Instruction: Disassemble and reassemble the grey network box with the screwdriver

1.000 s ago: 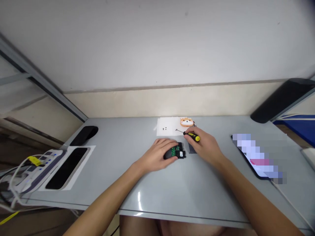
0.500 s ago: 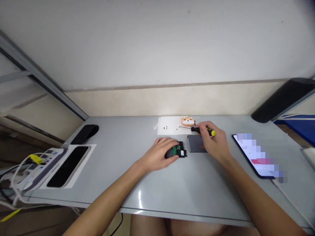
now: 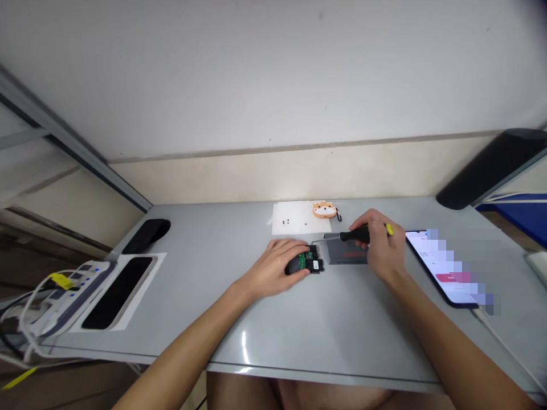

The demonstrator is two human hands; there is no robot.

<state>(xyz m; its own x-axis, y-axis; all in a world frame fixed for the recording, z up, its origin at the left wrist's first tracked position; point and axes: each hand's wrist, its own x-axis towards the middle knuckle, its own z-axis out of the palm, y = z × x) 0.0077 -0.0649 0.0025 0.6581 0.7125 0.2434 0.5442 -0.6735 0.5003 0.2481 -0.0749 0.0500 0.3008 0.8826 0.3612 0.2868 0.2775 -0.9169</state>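
Observation:
My left hand [image 3: 277,266] grips a small black device with a green circuit board [image 3: 302,261], fingers over its top edge and thumb along its near edge. In my right hand [image 3: 382,245] is a black and yellow screwdriver [image 3: 356,234], its thin shaft pointing left, with the tip close to the device's upper edge; contact cannot be made out. Under the screwdriver lies a dark grey flat panel [image 3: 346,251]. Behind them, a white paper sheet [image 3: 294,225] bears several tiny dark screws [image 3: 285,221] and part of an orange-and-white animal-face case [image 3: 325,210].
At the left are a black phone [image 3: 117,293], a power strip [image 3: 79,296] with cables, and a black object [image 3: 145,234]. A lit phone [image 3: 444,273] with a white cable lies at the right. A black cylinder [image 3: 491,171] leans behind it.
My right hand has moved right and nearer me with the screwdriver, whose tip has gone from over the paper to beside the device. My left hand stays on the device.

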